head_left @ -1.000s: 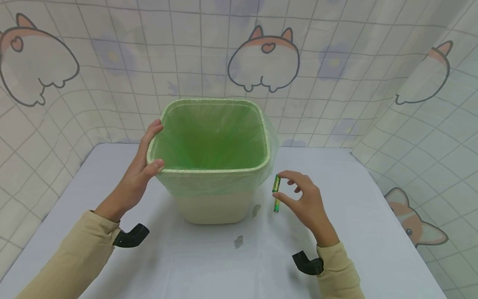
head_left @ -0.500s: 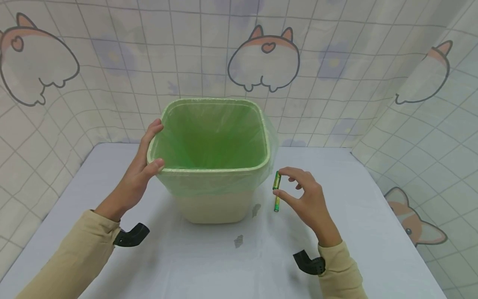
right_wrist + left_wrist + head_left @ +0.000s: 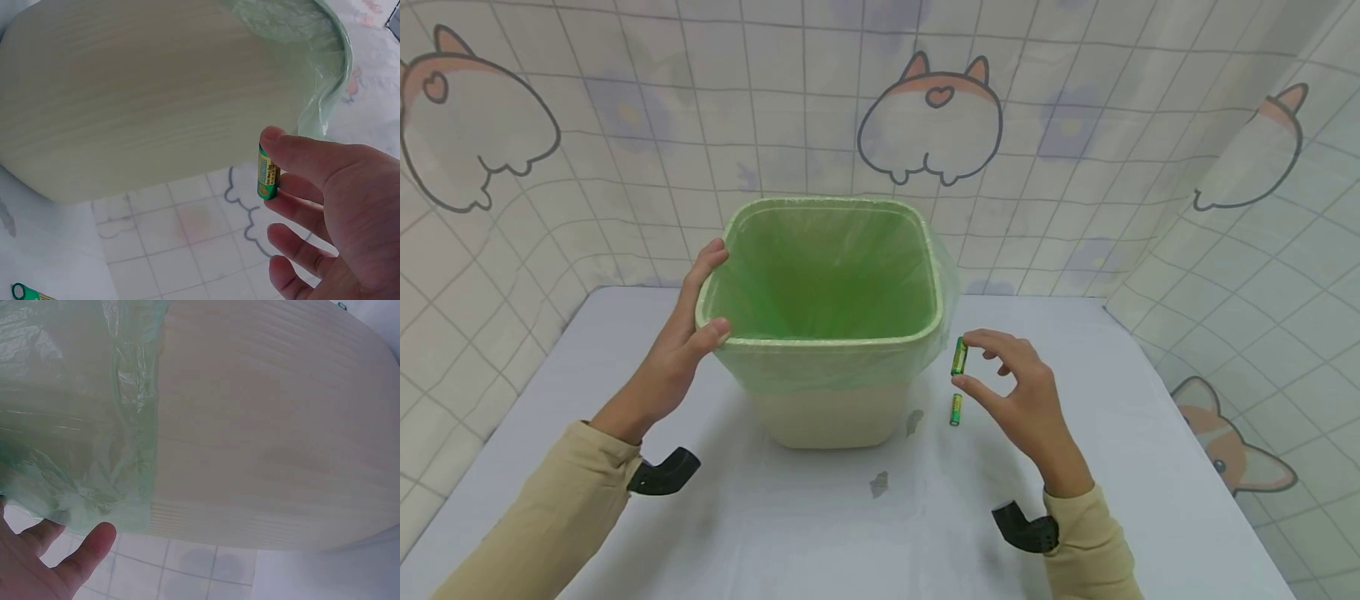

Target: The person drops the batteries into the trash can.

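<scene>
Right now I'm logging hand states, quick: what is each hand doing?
Left hand: grips the bin rim.
Right hand: pinches a battery.

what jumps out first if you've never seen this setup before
The big cream bin with its green liner stands mid-table, and the left hand grips its rim. Just right of it, the right hand pinches a small green and yellow battery upright above the table, with a second battery lying on the white cloth below it. Cartoon corgi curtains hang behind.
</scene>
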Available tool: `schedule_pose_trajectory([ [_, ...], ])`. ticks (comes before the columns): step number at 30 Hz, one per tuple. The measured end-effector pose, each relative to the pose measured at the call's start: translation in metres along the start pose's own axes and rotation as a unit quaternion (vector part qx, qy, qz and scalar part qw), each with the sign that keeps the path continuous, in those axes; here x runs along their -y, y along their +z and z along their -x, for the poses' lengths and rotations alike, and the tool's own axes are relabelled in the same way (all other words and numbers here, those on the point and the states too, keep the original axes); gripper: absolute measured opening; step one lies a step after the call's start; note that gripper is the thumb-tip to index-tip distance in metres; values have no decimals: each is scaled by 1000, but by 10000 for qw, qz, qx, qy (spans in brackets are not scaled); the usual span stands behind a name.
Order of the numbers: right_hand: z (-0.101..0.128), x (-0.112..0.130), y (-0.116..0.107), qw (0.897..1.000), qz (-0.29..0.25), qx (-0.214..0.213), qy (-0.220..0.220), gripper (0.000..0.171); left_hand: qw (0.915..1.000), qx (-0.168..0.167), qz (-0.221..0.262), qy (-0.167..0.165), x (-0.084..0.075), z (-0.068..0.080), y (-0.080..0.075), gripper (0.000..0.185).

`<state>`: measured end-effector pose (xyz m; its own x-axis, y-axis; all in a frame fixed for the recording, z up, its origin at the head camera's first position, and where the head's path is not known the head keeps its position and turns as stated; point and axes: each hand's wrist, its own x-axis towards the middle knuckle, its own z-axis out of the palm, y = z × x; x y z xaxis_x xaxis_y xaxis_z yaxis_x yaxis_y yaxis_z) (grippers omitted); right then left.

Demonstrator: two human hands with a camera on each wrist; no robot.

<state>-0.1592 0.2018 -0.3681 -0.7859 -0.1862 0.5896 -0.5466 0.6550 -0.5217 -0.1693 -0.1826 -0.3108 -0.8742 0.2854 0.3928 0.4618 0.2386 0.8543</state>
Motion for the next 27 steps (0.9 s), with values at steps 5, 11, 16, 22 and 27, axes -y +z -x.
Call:
schedule_pose_trajectory([
  [5, -2, 2, -2, 10000, 25, 12, -26, 49, 10000, -5, -13, -7, 0, 0, 0, 66],
  [11, -4, 8, -6, 9999, 2, -52, -118, 49, 10000, -6, 22, 28, 1, 0, 0, 66],
  [16, -5, 11, -9, 9996, -56, -146, -229, 48, 10000, 4, 71, 45, 2, -1, 0, 66],
  [22, -8, 17, -12, 9990, -203, -289, -286, 46, 10000, 0, 65, 26, 2, 0, 0, 66],
  [27, -11, 21, -15, 9982, -265, -406, -344, 45, 10000, 6, 64, 9, 2, 0, 0, 66],
])
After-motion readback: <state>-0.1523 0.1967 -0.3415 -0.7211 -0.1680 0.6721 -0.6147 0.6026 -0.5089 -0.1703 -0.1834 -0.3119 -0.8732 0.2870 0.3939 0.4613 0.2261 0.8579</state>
